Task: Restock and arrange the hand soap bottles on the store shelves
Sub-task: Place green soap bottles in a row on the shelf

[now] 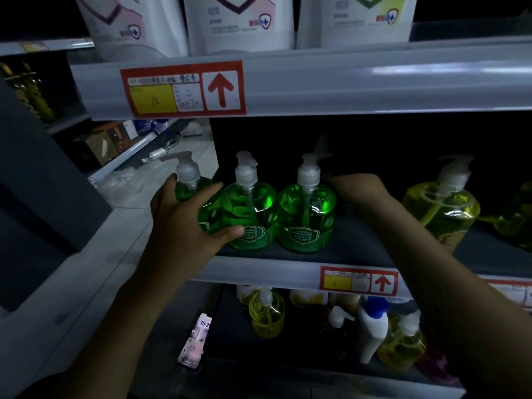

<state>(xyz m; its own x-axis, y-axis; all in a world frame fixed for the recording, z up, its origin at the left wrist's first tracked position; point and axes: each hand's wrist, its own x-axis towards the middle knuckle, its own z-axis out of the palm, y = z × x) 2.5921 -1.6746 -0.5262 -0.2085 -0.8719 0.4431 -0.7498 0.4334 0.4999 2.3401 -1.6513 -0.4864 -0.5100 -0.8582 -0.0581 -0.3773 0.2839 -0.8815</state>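
Three green bottles [306, 214] stand packed side by side at the shelf's [359, 240] left front corner, with no gap between them. The left hand [184, 223] grips the leftmost bottle [210, 211]. Right of them the shelf lies bare up to a yellow bottle [440, 208]. The right hand [354, 188] reaches through this gap toward the dark back. The upper rail [345, 82] overhangs the pumps.
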